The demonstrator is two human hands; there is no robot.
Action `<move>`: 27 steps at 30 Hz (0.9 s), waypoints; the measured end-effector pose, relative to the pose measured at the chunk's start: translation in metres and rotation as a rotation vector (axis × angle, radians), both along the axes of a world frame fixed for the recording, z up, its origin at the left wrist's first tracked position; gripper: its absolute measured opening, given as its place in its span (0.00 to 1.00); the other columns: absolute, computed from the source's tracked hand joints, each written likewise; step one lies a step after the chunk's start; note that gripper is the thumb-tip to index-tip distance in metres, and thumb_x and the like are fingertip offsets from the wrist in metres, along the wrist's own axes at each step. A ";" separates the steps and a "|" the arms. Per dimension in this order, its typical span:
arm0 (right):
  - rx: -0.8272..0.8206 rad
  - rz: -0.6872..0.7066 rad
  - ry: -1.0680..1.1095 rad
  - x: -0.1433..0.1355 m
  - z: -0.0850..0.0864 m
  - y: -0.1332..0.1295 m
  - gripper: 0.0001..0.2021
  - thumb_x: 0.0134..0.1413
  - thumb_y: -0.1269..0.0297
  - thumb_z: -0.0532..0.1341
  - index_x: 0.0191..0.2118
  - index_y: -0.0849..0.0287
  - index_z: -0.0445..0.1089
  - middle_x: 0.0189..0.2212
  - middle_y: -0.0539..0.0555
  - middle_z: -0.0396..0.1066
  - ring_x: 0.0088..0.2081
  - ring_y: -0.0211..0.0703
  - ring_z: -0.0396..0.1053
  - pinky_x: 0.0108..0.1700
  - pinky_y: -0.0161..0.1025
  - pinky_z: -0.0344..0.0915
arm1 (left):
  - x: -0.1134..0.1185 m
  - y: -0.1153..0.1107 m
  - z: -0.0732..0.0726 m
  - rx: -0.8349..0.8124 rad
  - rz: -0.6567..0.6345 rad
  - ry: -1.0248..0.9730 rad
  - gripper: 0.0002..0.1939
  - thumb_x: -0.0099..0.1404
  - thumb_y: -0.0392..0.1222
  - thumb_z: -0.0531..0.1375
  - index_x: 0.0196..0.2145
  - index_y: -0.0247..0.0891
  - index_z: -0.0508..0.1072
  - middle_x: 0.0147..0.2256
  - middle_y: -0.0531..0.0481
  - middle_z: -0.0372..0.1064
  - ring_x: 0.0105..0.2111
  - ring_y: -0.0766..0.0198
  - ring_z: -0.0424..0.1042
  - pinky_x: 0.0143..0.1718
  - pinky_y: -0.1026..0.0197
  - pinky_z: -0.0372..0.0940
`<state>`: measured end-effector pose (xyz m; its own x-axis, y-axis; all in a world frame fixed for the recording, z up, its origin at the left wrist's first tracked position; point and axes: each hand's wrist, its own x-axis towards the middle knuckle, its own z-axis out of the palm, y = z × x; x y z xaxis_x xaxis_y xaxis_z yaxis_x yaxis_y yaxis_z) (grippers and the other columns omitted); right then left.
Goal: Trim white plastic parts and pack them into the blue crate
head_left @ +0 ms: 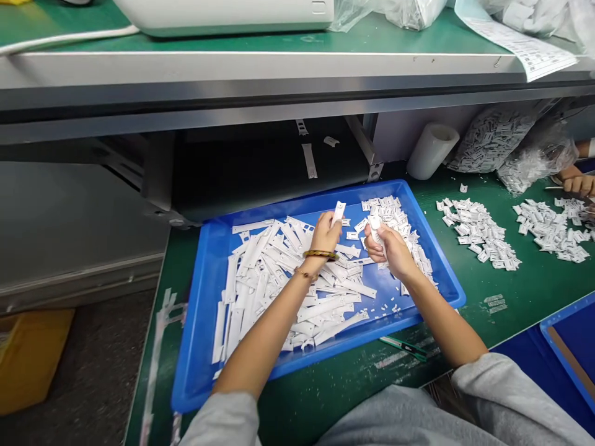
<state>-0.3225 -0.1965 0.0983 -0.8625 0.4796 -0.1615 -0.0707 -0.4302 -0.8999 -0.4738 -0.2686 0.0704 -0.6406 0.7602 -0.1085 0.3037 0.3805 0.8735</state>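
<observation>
My left hand [326, 234] is closed around a white plastic strip [339, 213], whose upper end sticks out past the fingers. Just to its right, my right hand [394, 249] grips another white plastic piece [374, 223] with the thumb against it; its lower part runs down along the fingers. Both hands are over a blue tray [188, 347]. A heap of long white plastic strips [260, 272] fills the tray's left and middle. Small white clips [397, 214] are piled on its right side, and tiny white scraps [389, 308] lie near the front wall.
A black conveyor belt [242, 167] runs behind the tray under a shelf [279, 65]. Piles of small clips [483, 232] lie to the right, near a white roll [432, 150] and a filled bag [493, 136]. A green cutter [403, 347] lies in front. Another person's hand [579, 181] is far right.
</observation>
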 end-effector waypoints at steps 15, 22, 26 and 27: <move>0.088 0.199 0.087 0.026 0.033 -0.063 0.16 0.57 0.47 0.59 0.35 0.56 0.60 0.16 0.38 0.46 0.16 0.29 0.39 0.12 0.27 0.52 | 0.084 -0.106 0.078 0.552 -0.004 -1.013 0.18 0.58 0.55 0.64 0.35 0.39 0.67 0.28 0.55 0.59 0.18 0.74 0.56 0.10 0.72 0.52; 0.055 0.233 0.111 0.036 0.043 -0.077 0.15 0.59 0.49 0.57 0.33 0.56 0.59 0.16 0.38 0.45 0.15 0.28 0.38 0.12 0.26 0.48 | 0.103 -0.123 0.085 0.574 0.042 -0.944 0.17 0.61 0.55 0.61 0.37 0.37 0.69 0.26 0.55 0.60 0.16 0.75 0.55 0.08 0.72 0.51; -0.020 0.286 0.136 0.039 0.046 -0.081 0.11 0.60 0.53 0.56 0.36 0.56 0.59 0.15 0.37 0.46 0.15 0.28 0.37 0.12 0.25 0.46 | 0.106 -0.129 0.089 0.590 0.042 -0.931 0.15 0.62 0.51 0.59 0.38 0.36 0.70 0.27 0.55 0.60 0.16 0.74 0.56 0.07 0.72 0.54; -0.033 0.296 0.137 0.039 0.046 -0.081 0.10 0.59 0.55 0.56 0.36 0.55 0.59 0.15 0.37 0.46 0.15 0.28 0.36 0.12 0.25 0.45 | 0.106 -0.130 0.090 0.596 0.040 -0.927 0.14 0.61 0.49 0.60 0.38 0.36 0.70 0.27 0.55 0.60 0.16 0.74 0.56 0.08 0.72 0.55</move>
